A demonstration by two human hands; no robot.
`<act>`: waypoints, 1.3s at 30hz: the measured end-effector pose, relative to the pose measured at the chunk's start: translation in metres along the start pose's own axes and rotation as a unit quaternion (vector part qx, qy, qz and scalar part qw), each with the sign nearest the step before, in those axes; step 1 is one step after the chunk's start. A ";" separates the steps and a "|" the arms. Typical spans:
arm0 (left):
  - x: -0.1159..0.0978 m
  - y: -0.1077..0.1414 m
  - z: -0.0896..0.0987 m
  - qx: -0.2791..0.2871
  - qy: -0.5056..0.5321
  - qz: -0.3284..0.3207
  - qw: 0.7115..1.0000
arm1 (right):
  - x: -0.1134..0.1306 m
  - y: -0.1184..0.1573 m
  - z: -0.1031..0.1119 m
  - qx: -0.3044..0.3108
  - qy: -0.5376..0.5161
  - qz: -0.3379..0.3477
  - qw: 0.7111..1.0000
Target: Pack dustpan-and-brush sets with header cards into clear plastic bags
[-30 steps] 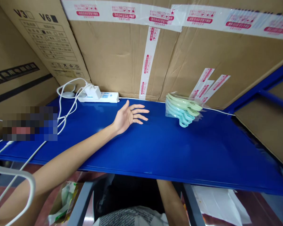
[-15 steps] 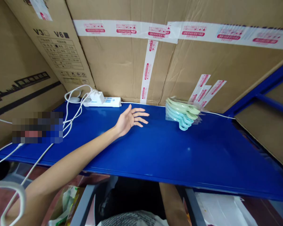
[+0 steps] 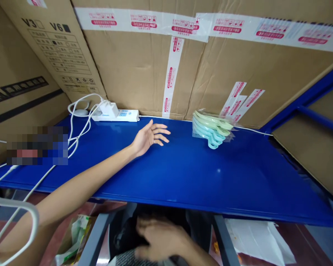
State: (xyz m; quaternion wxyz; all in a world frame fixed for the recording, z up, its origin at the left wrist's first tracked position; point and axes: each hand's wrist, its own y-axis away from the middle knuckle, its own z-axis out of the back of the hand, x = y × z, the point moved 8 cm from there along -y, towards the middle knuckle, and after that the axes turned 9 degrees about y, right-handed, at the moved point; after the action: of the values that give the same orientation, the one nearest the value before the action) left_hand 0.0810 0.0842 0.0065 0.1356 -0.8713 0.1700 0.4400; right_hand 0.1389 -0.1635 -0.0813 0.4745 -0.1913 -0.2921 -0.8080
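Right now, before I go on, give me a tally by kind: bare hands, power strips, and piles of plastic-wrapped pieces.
Hands: 2, left hand and right hand
Power strips: 1, white power strip
Plastic-wrapped piles: 1, green-and-blue pile
Total: 4

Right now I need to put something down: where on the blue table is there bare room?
The widest free stretch of the blue table lies right of the left forearm, between the bagged green-and-blue bundle and the front edge. A narrower gap separates the left hand from the bundle. The left end is crowded: white cables and a power strip.
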 end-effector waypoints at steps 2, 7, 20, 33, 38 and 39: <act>-0.003 0.000 0.003 -0.012 0.000 -0.012 1.000 | 0.027 0.028 0.018 -0.003 0.028 0.048 0.998; -0.010 -0.001 0.006 -0.035 -0.004 -0.028 0.999 | 0.017 0.146 0.217 -0.463 0.058 0.013 0.884; -0.008 0.000 0.008 -0.033 -0.040 -0.029 0.998 | -0.150 0.214 0.302 -0.585 0.343 -0.387 0.625; -0.009 -0.001 0.016 -0.080 -0.073 -0.019 0.994 | -0.172 0.202 0.288 -0.503 0.292 -0.462 0.669; -0.010 -0.001 0.019 -0.094 -0.077 -0.025 0.992 | -0.187 0.201 0.292 -0.530 0.314 -0.372 0.694; -0.010 -0.001 0.020 -0.100 -0.077 -0.026 0.992 | -0.189 0.202 0.293 -0.534 0.314 -0.365 0.695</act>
State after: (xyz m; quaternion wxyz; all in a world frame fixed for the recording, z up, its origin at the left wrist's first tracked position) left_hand 0.0609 0.0943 0.0034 0.0722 -0.8479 0.0919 0.5171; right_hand 0.4163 0.0753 0.0882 0.0243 -0.0258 0.3078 -0.9508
